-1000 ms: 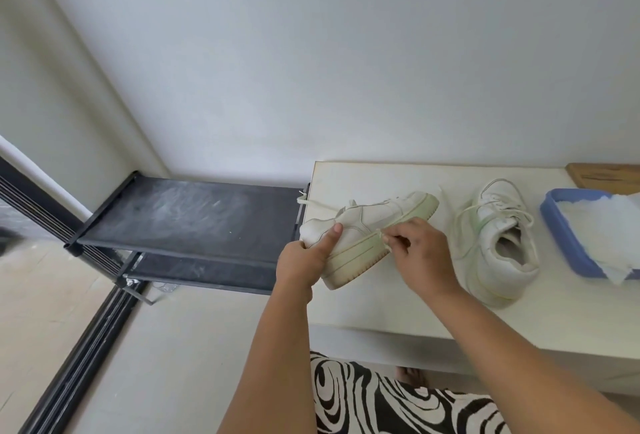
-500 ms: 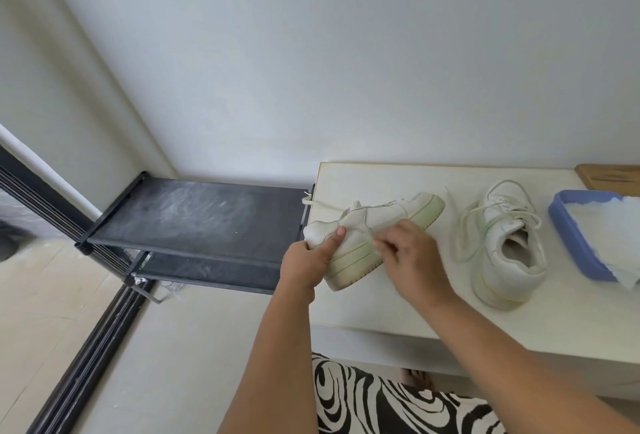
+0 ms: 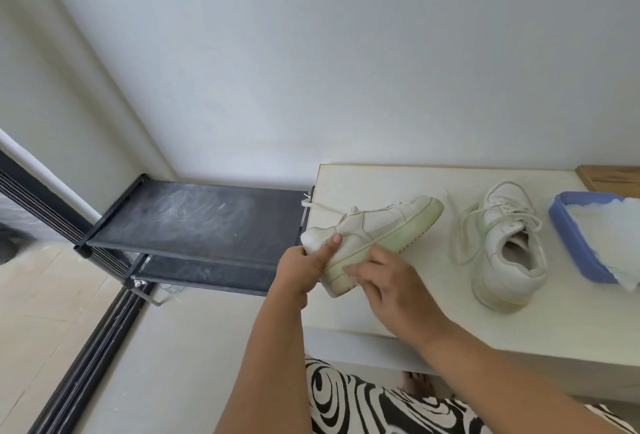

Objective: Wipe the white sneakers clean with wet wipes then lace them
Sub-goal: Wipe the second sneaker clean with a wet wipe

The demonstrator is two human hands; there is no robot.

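Wiping is in progress on the white low-top leather sneaker (image 3: 370,232), which is held tilted above the near left corner of the white laminate tabletop (image 3: 398,309), sole edge turned toward the person. Left hand (image 3: 301,269) has its grip clenched around the heel, thumb pressed flat on the heel panel. Right hand (image 3: 391,284) has travelled, over the last second, from the middle of the sidewall down toward the heel end of the yellowed midsole, and its fingers are now curled against that rim. A pale patch under the fingertips appears to be a wet wipe, but motion blur prevents confirmation; the grip of this hand reads as closed on it.

Judgement: the stroke has covered one pass along the midsole from mid-length to heel. The toe end of the rim shows a green-yellow tint, so cleaning of this shoe is likely incomplete.

One loose white lace (image 3: 313,204) trails off the far side of the held shoe, over the dusty black metal shoe rack (image 3: 194,215) standing beside the tabletop. The second white sneaker (image 3: 509,257) rests on the tabletop well right of the hands, laces slack and spread. A blue plastic tray holding white wipes (image 3: 575,243) sits just beyond it. Lacing has not begun on either shoe.
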